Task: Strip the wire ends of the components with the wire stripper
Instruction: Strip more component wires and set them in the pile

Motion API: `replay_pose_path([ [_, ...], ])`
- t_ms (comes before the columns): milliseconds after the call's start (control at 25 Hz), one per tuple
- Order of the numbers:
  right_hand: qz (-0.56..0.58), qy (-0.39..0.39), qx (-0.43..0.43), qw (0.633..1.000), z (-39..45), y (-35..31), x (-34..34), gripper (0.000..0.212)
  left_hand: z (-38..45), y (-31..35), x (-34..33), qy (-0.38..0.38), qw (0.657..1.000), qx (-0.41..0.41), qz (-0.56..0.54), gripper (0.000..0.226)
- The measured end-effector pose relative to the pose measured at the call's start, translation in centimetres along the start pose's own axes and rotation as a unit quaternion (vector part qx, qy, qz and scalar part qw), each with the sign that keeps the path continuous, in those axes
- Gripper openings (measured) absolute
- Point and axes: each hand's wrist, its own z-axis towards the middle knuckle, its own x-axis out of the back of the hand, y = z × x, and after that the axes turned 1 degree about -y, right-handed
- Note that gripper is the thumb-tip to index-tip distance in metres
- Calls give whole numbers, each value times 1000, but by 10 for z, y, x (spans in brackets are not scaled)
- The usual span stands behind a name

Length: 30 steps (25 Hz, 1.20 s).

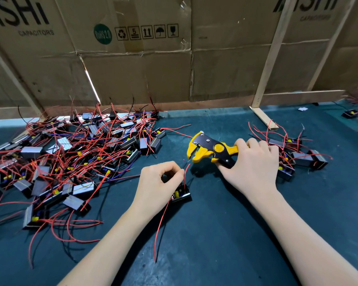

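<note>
Holding stripper and wire over the mat

Gripping the yellow-and-black wire stripper [210, 150] by its handles, the right hand [254, 164] has its fingers curled tight around them, and the tool's yellow jaws stand slightly parted, pointing left and down. Just below those jaws hangs the tip of a thin black wire [185, 164], near them but, as far as can be told, not between them. The left hand [160, 182] pinches that wire between thumb and curled fingers, close to the component [181, 194] it belongs to (a small black open-topped box with a yellow part inside), which sits against the hand's lower edge on the dark green mat [225, 234]. A short red wire [186, 174] rises from the same box beside the black one, and a long red lead [160, 228] trails from it toward the viewer.

To the left lies a large heap of components [70, 157], tangled in red wires. A smaller group [298, 157] lies to the right, just behind the right hand. Flattened cardboard [143, 65] braced with wooden slats [271, 58] walls off the back of the mat.
</note>
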Motion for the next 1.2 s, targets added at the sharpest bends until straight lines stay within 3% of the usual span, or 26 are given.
replay_pose_path([
  [560, 7, 34, 42, 999, 2, -1, 2, 50, 1, -6, -4, -20, 1000, 9, -10, 29],
  [880, 2, 44, 41, 998, 2, 2, 3, 48, 2, -10, -1, -44, 991, -84, 98, 28],
  [1200, -14, 44, 47, 998, 3, 2, 1, 48, 3, -11, 0, -58, 984, -122, 117, 24],
])
